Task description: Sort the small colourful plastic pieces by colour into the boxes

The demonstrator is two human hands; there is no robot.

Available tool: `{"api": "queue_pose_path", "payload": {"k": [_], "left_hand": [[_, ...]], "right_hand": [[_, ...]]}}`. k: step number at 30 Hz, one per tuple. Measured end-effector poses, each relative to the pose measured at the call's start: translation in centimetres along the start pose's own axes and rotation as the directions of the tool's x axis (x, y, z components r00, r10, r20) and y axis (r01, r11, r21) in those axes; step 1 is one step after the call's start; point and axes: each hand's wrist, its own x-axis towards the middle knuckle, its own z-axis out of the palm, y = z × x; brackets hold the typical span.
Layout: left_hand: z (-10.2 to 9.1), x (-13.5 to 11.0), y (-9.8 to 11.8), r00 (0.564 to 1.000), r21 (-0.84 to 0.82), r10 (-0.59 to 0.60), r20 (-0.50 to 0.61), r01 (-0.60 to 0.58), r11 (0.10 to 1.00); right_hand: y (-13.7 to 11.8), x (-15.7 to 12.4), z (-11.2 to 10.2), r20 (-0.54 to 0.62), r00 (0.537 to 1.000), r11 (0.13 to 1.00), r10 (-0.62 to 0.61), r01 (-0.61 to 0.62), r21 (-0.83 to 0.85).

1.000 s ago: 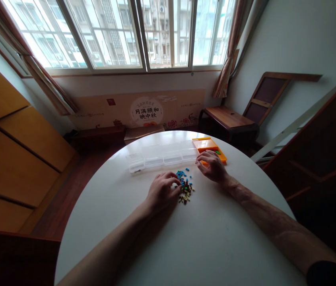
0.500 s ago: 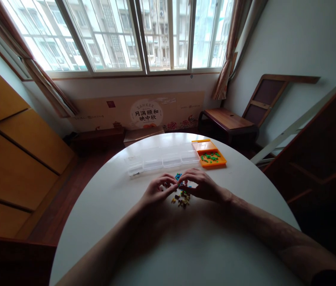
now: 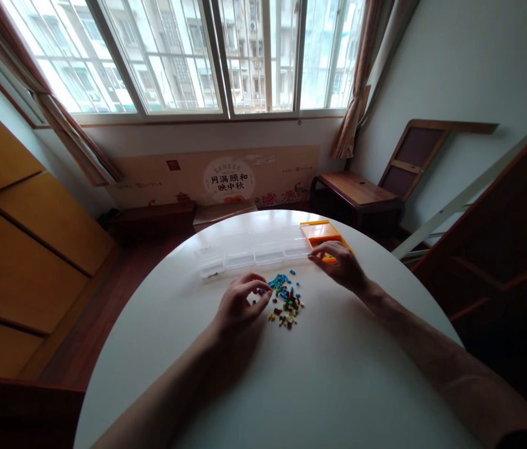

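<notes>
A small pile of tiny toy bricks (image 3: 286, 298) lies on the white table, blue at the far side, brown and pale yellow nearer, with a few green bits among them. My left hand (image 3: 243, 300) rests at the pile's left edge, its fingers loosely curled and thumb and forefinger slightly apart. Over the near left corner of the orange tray (image 3: 345, 242), my right hand (image 3: 338, 265) pinches a small green brick (image 3: 310, 255) between thumb and forefinger. More green pieces lie inside that tray, mostly hidden behind this hand.
A clear plastic divided box (image 3: 270, 255) stretches along the table's far side, left of the orange tray. Its leftmost compartment holds a small dark piece. The round table (image 3: 160, 349) has its far edge just behind them. A wooden chair (image 3: 361, 187) stands beyond, to the right.
My right hand has moved from the pile, away and to the right, to the orange tray, carrying a green brick. My left hand has shifted slightly left, and the pile is now more exposed.
</notes>
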Motion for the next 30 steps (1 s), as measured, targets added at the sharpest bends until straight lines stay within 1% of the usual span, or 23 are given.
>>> {"api": "queue_pose_path", "payload": {"k": [3,5,7,10,13,16,18,20,22,24,27,30], "left_hand": [[0.0,-0.3,-0.4,0.999,0.083,0.027,0.043,-0.03,0.996],[0.0,-0.3,-0.5,0.997,0.111,0.023,0.077,-0.032,0.993],[-0.1,-0.3,-0.5,0.995,0.132,0.02,0.103,-0.034,0.991],[-0.1,-0.3,-0.5,0.991,0.152,0.021,0.129,-0.041,0.988],[0.0,-0.2,-0.5,0.99,0.157,0.039,0.134,-0.06,0.986],[0.2,-0.2,-0.6,0.99,0.164,0.064,0.129,-0.085,0.983],[0.4,-0.1,-0.6,0.99,0.135,0.075,0.117,-0.09,0.987],[0.5,0.1,-0.4,0.994,0.056,0.069,0.084,-0.074,0.996],[0.6,0.3,-0.1,0.997,-0.059,0.047,0.054,-0.044,0.997],[0.5,0.6,0.5,0.999,-0.167,0.011,0.04,-0.004,0.986],[0.5,0.7,1.1,0.998,-0.261,-0.043,0.035,0.051,0.964],[0.5,0.7,1.4,0.997,-0.295,-0.069,0.036,0.077,0.952]], "right_hand": [[3.6,-0.3,-1.4,-0.036,0.992,0.981,0.123,-0.127,-0.146],[5.2,-0.6,-1.9,-0.05,0.978,0.945,0.2,-0.207,-0.254],[6.0,-0.9,-1.9,-0.068,0.967,0.909,0.246,-0.254,-0.329],[5.7,-1.0,-1.6,-0.074,0.966,0.897,0.247,-0.257,-0.359],[4.6,-0.7,-1.3,-0.067,0.977,0.92,0.202,-0.213,-0.328],[3.0,-0.3,-1.0,-0.072,0.988,0.949,0.133,-0.148,-0.279],[1.6,0.1,-0.8,-0.06,0.997,0.974,0.055,-0.067,-0.218],[-0.3,0.3,-0.4,-0.021,0.998,0.991,-0.056,0.053,-0.121],[-2.4,0.3,0.3,0.05,0.982,0.983,-0.182,0.183,-0.01],[-4.5,0.2,1.3,0.133,0.949,0.955,-0.286,0.271,0.117],[-6.6,-0.2,2.7,0.162,0.922,0.923,-0.352,0.314,0.223],[-7.2,-0.6,3.7,0.134,0.924,0.913,-0.358,0.317,0.256]]}}
